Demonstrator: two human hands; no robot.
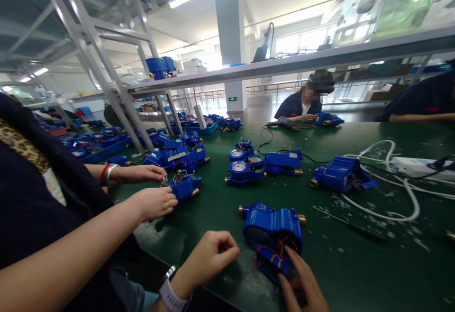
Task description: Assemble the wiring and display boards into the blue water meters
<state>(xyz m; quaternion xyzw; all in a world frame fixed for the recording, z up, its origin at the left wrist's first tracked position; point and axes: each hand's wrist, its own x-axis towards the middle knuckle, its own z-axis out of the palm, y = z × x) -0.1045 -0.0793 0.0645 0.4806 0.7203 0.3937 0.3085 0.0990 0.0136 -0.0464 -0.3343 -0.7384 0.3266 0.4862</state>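
A blue water meter [272, 224] with brass ends lies on the green table [355, 264] right in front of me. Its blue lid part [270, 262] hangs open toward me, with red and black wires showing. My right hand [302, 283] rests against that lid part, fingers pressed on it. My left hand [209, 257], a watch on its wrist, is closed in a pinch just left of the meter, on something too thin to make out, perhaps a wire.
A co-worker's arms [142, 188] at my left work on another blue meter [183, 186]. More meters [245, 167] and an open one [341, 174] lie farther back. A thin tool [350, 226], white cables [398, 207] and plastic shavings lie right. Two more people sit across.
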